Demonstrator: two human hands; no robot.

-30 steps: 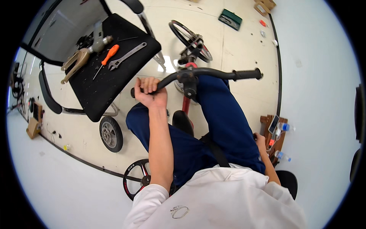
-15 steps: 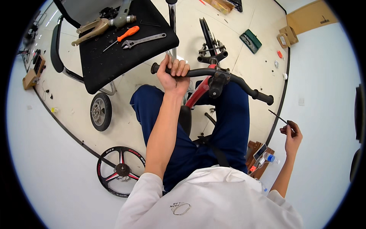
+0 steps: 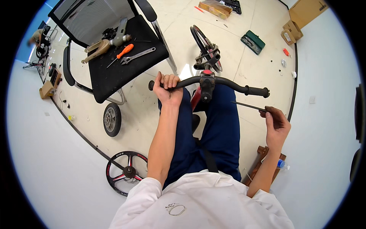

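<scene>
My left hand (image 3: 167,91) is closed around the left grip of a black bicycle handlebar (image 3: 235,86). The bar sits on a dark stem (image 3: 207,83) above a red frame (image 3: 196,98), partly hidden between my knees. Pinched in my right hand (image 3: 277,124) is a thin dark hex key (image 3: 248,105), its far tip pointing left toward the stem, below the bar's right side and apart from it. The bicycle wheel (image 3: 199,37) shows beyond the stem. On a black chair seat (image 3: 143,72) lie an orange-handled screwdriver (image 3: 126,50), an adjustable wrench (image 3: 139,55) and a bicycle fork (image 3: 100,49).
A small wheel (image 3: 117,126) and a three-spoke wheel (image 3: 119,178) stand at left. Farther off lie a green toolbox (image 3: 252,42) and cardboard boxes (image 3: 292,29). A wooden stand (image 3: 260,155) is by my right forearm. Another person (image 3: 37,36) is far left.
My right hand has moved left and up, bringing the hex key nearer the stem. The handlebar has turned and come straighter, with my left hand still on its grip. The view has shifted.
</scene>
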